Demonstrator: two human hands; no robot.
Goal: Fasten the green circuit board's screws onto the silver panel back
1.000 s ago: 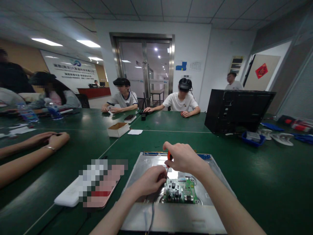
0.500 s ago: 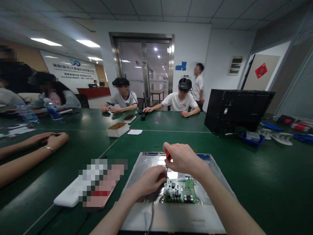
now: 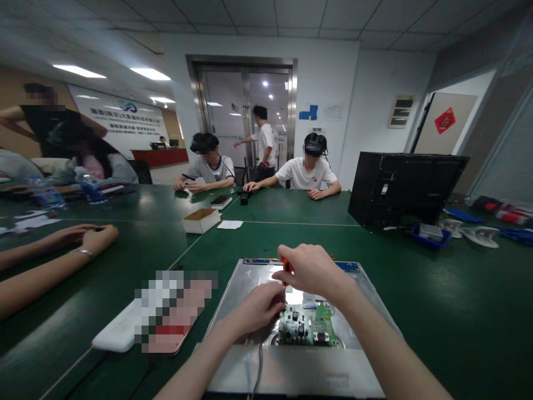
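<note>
Since the previous frame, the thumb of the right hand (image 3: pixel 314 270) has pushed out a little further left past the orange handle of the screwdriver (image 3: pixel 287 266), and behind the table a standing person in white (image 3: pixel 265 141) has crossed to the glass doors.

The screwdriver stands nearly upright over the upper left corner of a green circuit board (image 3: pixel 308 328), which sits on a silver metal panel (image 3: pixel 300 371). The right hand's grip is wrapped around the handle. The left hand (image 3: pixel 260 306) has its fingers bunched beside the shaft, at the board's edge; I cannot tell whether that grip pinches anything. A grey cable (image 3: pixel 260 366) runs below the left hand across the panel's near edge, and a blue strip (image 3: pixel 348 266) lines its far edge.

Around it spreads the green worktop (image 3: pixel 449 316). Left of the panel lie a white slab (image 3: pixel 112 336) and a pink slab (image 3: pixel 171 343), partly blurred. Farther off are a white box (image 3: pixel 202 224), a black monitor (image 3: pixel 412 183) and a blue tray (image 3: pixel 425 243). At far left, another person's forearms (image 3: pixel 45 275) rest on the worktop.
</note>
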